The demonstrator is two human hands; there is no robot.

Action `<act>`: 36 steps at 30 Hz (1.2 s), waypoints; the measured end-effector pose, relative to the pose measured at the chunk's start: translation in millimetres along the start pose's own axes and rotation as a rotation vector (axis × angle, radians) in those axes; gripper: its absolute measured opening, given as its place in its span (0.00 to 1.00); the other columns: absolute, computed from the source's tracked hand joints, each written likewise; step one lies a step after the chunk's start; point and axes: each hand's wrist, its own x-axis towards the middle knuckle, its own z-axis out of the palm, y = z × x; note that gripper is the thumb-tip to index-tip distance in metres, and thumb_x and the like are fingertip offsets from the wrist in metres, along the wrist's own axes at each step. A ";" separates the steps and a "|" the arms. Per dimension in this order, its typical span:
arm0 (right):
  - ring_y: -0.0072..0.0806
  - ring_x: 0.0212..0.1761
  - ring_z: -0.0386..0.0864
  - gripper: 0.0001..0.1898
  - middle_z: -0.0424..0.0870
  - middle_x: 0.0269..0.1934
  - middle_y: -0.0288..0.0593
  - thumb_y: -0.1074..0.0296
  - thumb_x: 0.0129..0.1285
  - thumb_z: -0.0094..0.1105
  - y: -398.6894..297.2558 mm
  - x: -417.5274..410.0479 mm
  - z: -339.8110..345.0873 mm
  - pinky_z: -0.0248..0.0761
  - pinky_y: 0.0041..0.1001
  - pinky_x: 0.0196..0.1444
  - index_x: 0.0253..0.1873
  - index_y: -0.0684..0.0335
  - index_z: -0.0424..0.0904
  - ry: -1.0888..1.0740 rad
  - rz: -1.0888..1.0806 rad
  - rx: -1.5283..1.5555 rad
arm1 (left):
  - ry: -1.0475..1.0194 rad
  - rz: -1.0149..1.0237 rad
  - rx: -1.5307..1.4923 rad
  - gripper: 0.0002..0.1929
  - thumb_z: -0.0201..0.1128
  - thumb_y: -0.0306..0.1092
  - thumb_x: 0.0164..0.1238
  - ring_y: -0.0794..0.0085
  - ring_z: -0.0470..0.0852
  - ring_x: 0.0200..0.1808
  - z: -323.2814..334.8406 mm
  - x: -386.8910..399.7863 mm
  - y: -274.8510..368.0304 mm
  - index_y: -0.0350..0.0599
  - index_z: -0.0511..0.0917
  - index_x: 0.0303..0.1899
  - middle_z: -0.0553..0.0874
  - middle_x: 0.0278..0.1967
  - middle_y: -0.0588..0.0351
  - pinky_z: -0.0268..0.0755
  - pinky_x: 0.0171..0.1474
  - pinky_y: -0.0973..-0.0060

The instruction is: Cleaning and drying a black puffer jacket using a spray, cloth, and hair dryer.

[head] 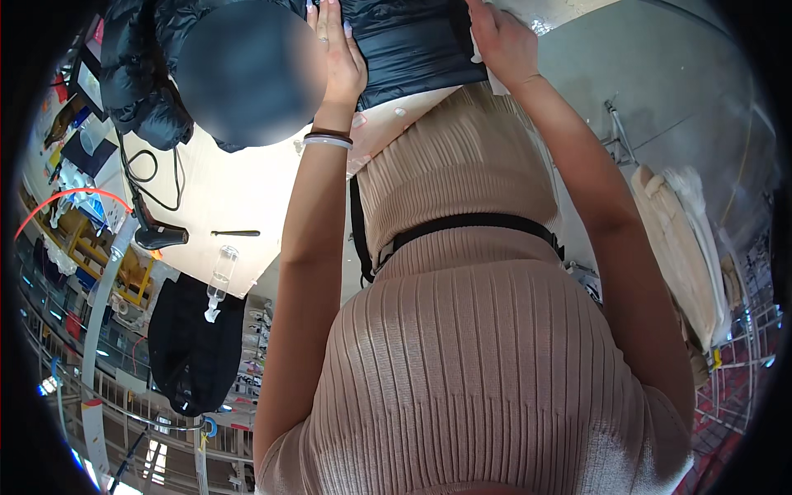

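Note:
A dark, quilted puffer jacket (411, 52) with a shiny surface lies on a pale table (235, 179) at the top of the view. My left hand (342, 59) rests on the jacket with its fingers stretched out, pointing away from me; bracelets circle the wrist. At the jacket's right edge is my right hand (507, 46), its fingers bent over a white cloth or paper (497, 83). The fingertips are cut off by the top edge, so its grip is unclear. A blurred round patch hides part of the jacket left of my left hand.
A black hair dryer (162, 236) with a cord, a thin dark-handled tool (236, 233) and a clear spray bottle (221, 275) are by the table's near left end. Black garment (195, 346) hangs below it. Light fluffy garments (677, 247) hang at the right, beside a metal stand (620, 133).

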 end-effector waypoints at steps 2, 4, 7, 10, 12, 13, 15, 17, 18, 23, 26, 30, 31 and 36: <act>0.41 0.23 0.80 0.25 0.81 0.26 0.44 0.71 0.69 0.58 -13.9 10.4 -10.4 0.75 0.38 0.27 0.71 0.56 0.73 -0.201 0.178 -0.175 | -0.038 -0.049 -0.063 0.26 0.54 0.31 0.77 0.52 0.69 0.75 -10.5 -7.0 5.0 0.35 0.66 0.73 0.73 0.72 0.43 0.57 0.76 0.55; 0.40 0.24 0.81 0.25 0.84 0.30 0.43 0.71 0.69 0.57 -37.6 22.2 -8.1 0.75 0.37 0.26 0.71 0.55 0.73 -0.278 0.276 -0.219 | -0.104 -0.131 -0.195 0.26 0.52 0.29 0.76 0.48 0.66 0.77 -20.8 -1.6 16.5 0.35 0.67 0.72 0.72 0.73 0.44 0.51 0.78 0.52; 0.26 0.30 0.81 0.28 0.78 0.32 0.31 0.68 0.62 0.60 -96.7 15.9 51.3 0.76 0.27 0.28 0.70 0.53 0.73 -0.606 0.448 -0.204 | -0.124 -0.192 -0.095 0.26 0.51 0.30 0.76 0.47 0.65 0.77 -25.5 -7.8 27.0 0.34 0.66 0.73 0.72 0.73 0.43 0.50 0.79 0.51; 0.26 0.31 0.80 0.31 0.77 0.33 0.32 0.69 0.62 0.58 -98.6 -20.9 68.3 0.75 0.26 0.29 0.73 0.52 0.71 -0.428 -0.057 -0.114 | -0.153 -0.218 -0.036 0.26 0.50 0.30 0.77 0.46 0.65 0.77 -24.7 -10.7 22.4 0.33 0.66 0.73 0.71 0.74 0.42 0.49 0.79 0.50; 0.26 0.31 0.79 0.32 0.77 0.33 0.32 0.69 0.62 0.57 -90.2 -27.7 54.9 0.75 0.26 0.29 0.74 0.52 0.70 -0.487 -0.058 -0.157 | -0.186 -0.215 -0.034 0.26 0.50 0.29 0.76 0.46 0.64 0.77 -26.0 -17.3 18.2 0.33 0.65 0.73 0.71 0.74 0.42 0.48 0.79 0.50; 0.26 0.31 0.79 0.32 0.77 0.33 0.32 0.69 0.62 0.57 -80.6 -27.5 41.9 0.75 0.26 0.29 0.74 0.51 0.70 -0.542 -0.071 -0.207 | -0.190 -0.219 -0.028 0.26 0.50 0.29 0.76 0.46 0.64 0.77 -27.9 -18.8 17.7 0.33 0.65 0.73 0.71 0.74 0.42 0.48 0.79 0.50; 0.26 0.31 0.79 0.33 0.76 0.34 0.32 0.70 0.62 0.56 -64.6 -28.0 20.5 0.75 0.27 0.30 0.75 0.51 0.69 -0.595 -0.087 -0.261 | -0.184 -0.219 -0.037 0.26 0.50 0.28 0.76 0.46 0.64 0.77 -28.0 -18.2 19.1 0.33 0.65 0.73 0.70 0.74 0.42 0.48 0.79 0.50; 0.24 0.33 0.80 0.34 0.77 0.34 0.30 0.66 0.59 0.59 -46.2 -28.2 0.4 0.75 0.25 0.29 0.74 0.47 0.70 -0.587 -0.107 -0.367 | -0.173 -0.212 -0.053 0.27 0.50 0.28 0.76 0.46 0.64 0.77 -24.9 -13.1 21.0 0.34 0.64 0.74 0.70 0.74 0.42 0.48 0.79 0.50; 0.24 0.33 0.80 0.34 0.77 0.34 0.30 0.66 0.59 0.59 -37.8 -28.3 -8.3 0.75 0.25 0.29 0.74 0.47 0.70 -0.585 -0.108 -0.371 | -0.174 -0.213 -0.053 0.27 0.50 0.28 0.76 0.46 0.64 0.77 -25.2 -12.7 21.0 0.33 0.64 0.74 0.70 0.74 0.41 0.48 0.79 0.50; 0.45 0.43 0.86 0.24 0.86 0.49 0.50 0.66 0.73 0.54 -6.3 0.5 -46.4 0.80 0.39 0.43 0.71 0.61 0.72 -0.878 0.378 -0.530 | -0.175 -0.242 -0.089 0.27 0.50 0.28 0.76 0.46 0.64 0.78 -28.2 -14.2 15.5 0.32 0.63 0.74 0.70 0.74 0.40 0.48 0.79 0.50; 0.37 0.38 0.84 0.29 0.83 0.42 0.39 0.68 0.65 0.58 -16.3 31.0 -34.0 0.78 0.35 0.36 0.72 0.56 0.72 -0.452 0.421 -0.360 | -0.148 -0.272 -0.120 0.28 0.51 0.28 0.76 0.46 0.63 0.78 -27.9 -8.6 14.2 0.32 0.62 0.74 0.68 0.75 0.39 0.47 0.79 0.50; 0.37 0.56 0.81 0.28 0.82 0.57 0.44 0.68 0.65 0.62 -103.0 41.1 47.3 0.75 0.37 0.56 0.71 0.57 0.73 -0.379 0.198 -0.061 | -0.155 -0.313 -0.092 0.28 0.51 0.29 0.75 0.47 0.61 0.79 -24.2 -21.8 16.0 0.31 0.63 0.74 0.66 0.76 0.38 0.45 0.80 0.51; 0.37 0.65 0.77 0.27 0.79 0.64 0.47 0.66 0.67 0.62 -116.3 31.9 69.1 0.71 0.38 0.65 0.71 0.58 0.72 -0.425 0.112 -0.005 | -0.193 -0.326 -0.024 0.28 0.51 0.30 0.75 0.47 0.60 0.79 -21.6 -29.2 11.1 0.31 0.62 0.74 0.66 0.76 0.38 0.45 0.80 0.51; 0.35 0.75 0.67 0.27 0.72 0.72 0.47 0.59 0.70 0.59 -79.9 35.9 93.5 0.58 0.37 0.76 0.71 0.62 0.72 -0.653 -0.129 -0.300 | -0.279 -0.374 -0.012 0.29 0.49 0.32 0.75 0.48 0.58 0.80 -25.7 -15.9 16.9 0.31 0.61 0.75 0.64 0.77 0.38 0.43 0.80 0.51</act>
